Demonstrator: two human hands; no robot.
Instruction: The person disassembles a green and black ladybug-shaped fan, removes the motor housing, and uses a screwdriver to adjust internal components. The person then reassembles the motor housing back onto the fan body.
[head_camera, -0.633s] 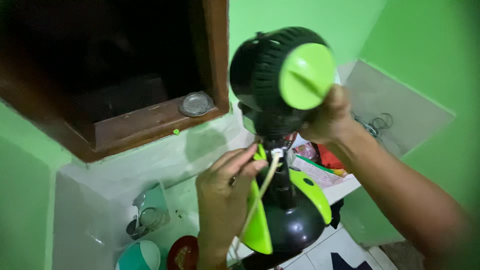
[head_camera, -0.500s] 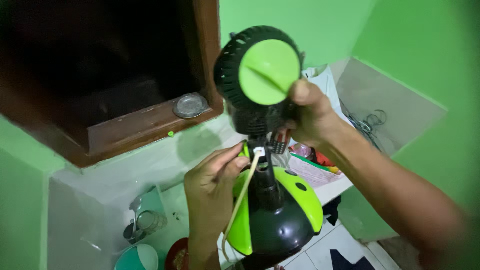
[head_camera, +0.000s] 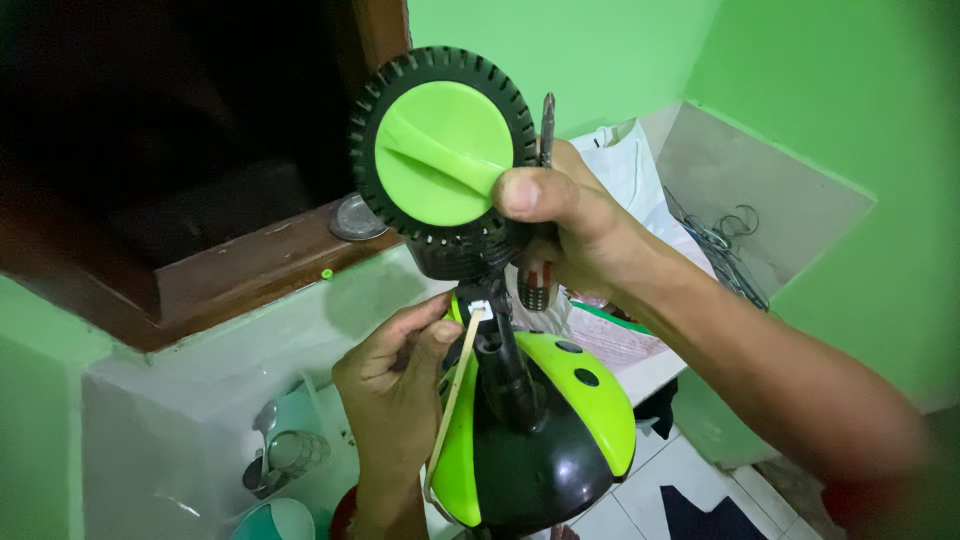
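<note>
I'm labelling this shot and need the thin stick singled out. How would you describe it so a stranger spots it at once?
Start at the black and green fan in the middle, its round motor housing steadied by the right hand. Below the housing, the left hand pinches a pale stick slanting up to the fan's neck. It is the only slim, cream-coloured, straight piece there.

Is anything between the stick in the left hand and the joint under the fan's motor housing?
Nothing visible: the left hand holds the thin stick with its tip already at the fan neck joint.
</note>
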